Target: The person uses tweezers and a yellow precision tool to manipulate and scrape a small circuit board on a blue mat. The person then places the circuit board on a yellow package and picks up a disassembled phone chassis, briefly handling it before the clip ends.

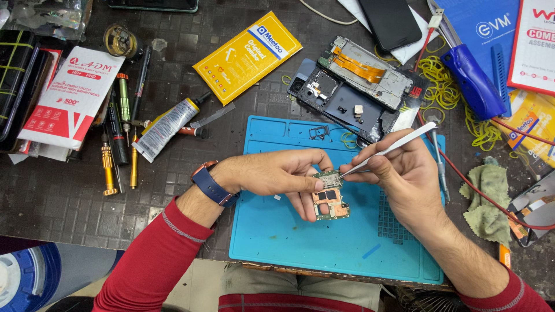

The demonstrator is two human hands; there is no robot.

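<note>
Tabletop (pixel 69 196): dark, cluttered; blue mat (pixel 277 231) at 6 o'clock.
Left hand (pixel 277 172): my fingers pinch circuit board (pixel 329 196) by its edges.
Right hand (pixel 404 173): closed on tweezers (pixel 393 147); keep tips steady, light, at board's 12 o'clock.

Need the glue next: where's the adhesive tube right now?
In the head view, the adhesive tube lies left of the blue mat, beside the screwdrivers, below the yellow packet.

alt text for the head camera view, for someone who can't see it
The left hand holds a small circuit board over a blue work mat while the right hand touches metal tweezers to it. A dismantled phone and screwdrivers lie nearby.
</note>
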